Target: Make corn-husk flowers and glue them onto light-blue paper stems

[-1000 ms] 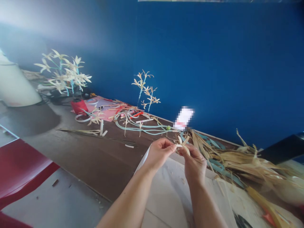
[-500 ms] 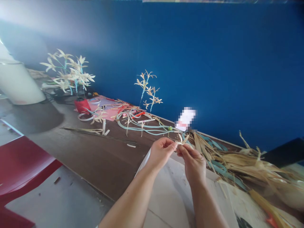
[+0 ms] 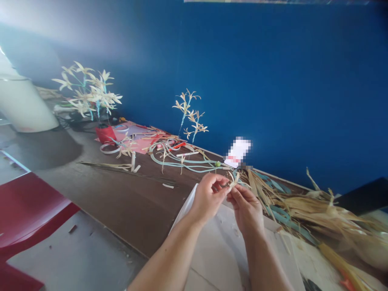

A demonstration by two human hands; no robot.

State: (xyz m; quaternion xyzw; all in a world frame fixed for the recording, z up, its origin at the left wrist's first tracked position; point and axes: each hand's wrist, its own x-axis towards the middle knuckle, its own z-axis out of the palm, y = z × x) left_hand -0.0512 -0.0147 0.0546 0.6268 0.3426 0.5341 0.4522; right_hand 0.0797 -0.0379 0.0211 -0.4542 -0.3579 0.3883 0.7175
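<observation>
Between my fingertips is a small cream husk flower with thin, splayed petals. My left hand pinches it from the left, thumb and forefinger closed at its base. My right hand grips the same flower from the right, thumb against the curled fingers. Its stem end is hidden by the fingers. On the table just beyond lie a couple of loose single husk flowers and looped pale-blue cords. To the right of my hands spreads a heap of dried husks.
Cream flowers stand in a red pot at the left, near a white bucket. More flower stems rise by the blue wall. A blurred-out white rectangle leans there. A red chair is at lower left.
The flower has turned upward between my fingers and its petals show more spread out. My left hand has shifted slightly to the right; both hands keep hold.
</observation>
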